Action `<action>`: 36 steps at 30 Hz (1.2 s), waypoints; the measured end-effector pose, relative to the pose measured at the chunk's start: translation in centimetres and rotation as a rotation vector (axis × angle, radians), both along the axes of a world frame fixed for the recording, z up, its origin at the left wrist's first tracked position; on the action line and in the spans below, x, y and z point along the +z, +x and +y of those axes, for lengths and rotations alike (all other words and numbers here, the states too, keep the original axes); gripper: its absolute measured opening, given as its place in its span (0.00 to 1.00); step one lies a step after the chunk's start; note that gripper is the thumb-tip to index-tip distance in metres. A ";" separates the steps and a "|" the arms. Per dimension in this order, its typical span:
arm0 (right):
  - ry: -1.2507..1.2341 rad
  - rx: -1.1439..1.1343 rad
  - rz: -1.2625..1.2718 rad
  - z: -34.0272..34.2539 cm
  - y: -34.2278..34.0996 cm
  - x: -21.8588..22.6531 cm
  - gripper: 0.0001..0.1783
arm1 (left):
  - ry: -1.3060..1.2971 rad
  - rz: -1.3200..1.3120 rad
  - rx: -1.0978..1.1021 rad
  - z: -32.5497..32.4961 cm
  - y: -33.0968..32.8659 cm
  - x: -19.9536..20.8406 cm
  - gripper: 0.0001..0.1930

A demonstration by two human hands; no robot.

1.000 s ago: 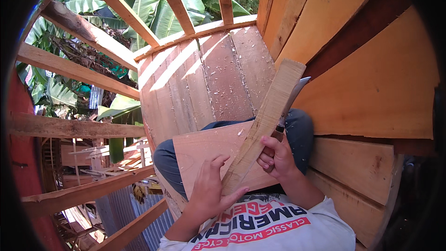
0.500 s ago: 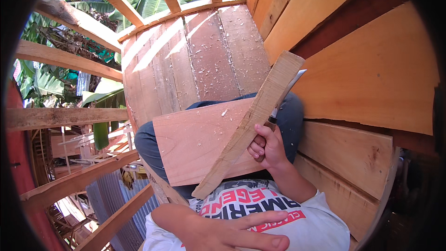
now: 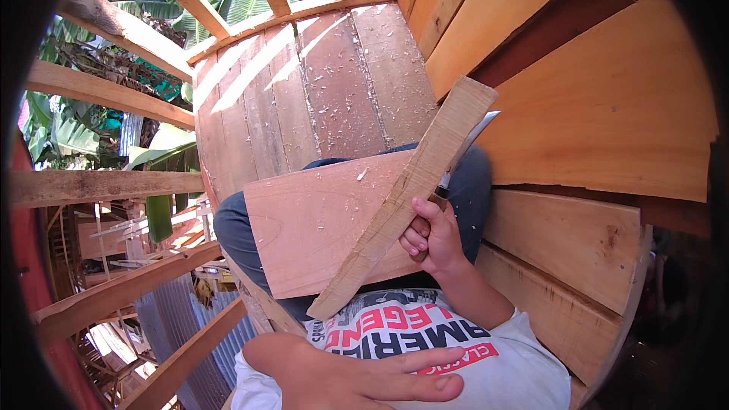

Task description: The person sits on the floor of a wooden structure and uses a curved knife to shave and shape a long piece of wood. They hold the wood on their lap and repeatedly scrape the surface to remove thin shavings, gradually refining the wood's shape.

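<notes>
Both knife [image 3: 483,126] and wood strip [image 3: 399,201] look gripped in right hand [image 3: 435,239] over right edge of board [image 3: 304,224], guess that frees the open left hand [image 3: 345,378]

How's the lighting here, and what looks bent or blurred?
Head view: bright sun stripes cross the flat reddish-brown wooden planks; head view: the long pale wooden rail curves, likely from fisheye distortion; head view: the long tan wooden strip shows clear grain, little blur.

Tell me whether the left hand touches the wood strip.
Apart: the head view shows white shirt between the left hand and the wood strip.
</notes>
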State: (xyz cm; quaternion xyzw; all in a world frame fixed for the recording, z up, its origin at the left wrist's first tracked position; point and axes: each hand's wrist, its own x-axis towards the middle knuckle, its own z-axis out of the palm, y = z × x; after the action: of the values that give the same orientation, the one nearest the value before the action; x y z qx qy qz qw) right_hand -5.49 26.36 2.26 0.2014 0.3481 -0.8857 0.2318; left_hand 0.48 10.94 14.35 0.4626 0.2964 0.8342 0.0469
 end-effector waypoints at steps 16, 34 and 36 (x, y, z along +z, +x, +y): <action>-0.072 -0.085 -0.009 0.1 -0.3 1.9 0.15 | -1.521 -0.506 0.767 -3.1 -0.2 -8.8 0.24; 1.615 0.117 1.122 2.5 -2.2 1.5 0.17 | -1.082 -0.787 0.542 -2.4 -1.7 -6.4 0.17; 1.662 0.048 1.146 2.6 -2.8 1.8 0.17 | -1.070 -0.796 0.524 -2.1 -1.4 -6.2 0.17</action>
State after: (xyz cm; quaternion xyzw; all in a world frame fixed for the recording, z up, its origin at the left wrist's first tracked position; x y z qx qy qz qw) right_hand -8.31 28.97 4.05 -0.1639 0.9179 -0.3208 -0.1664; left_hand -0.95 8.80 8.19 -0.0498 0.7266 0.6638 0.1701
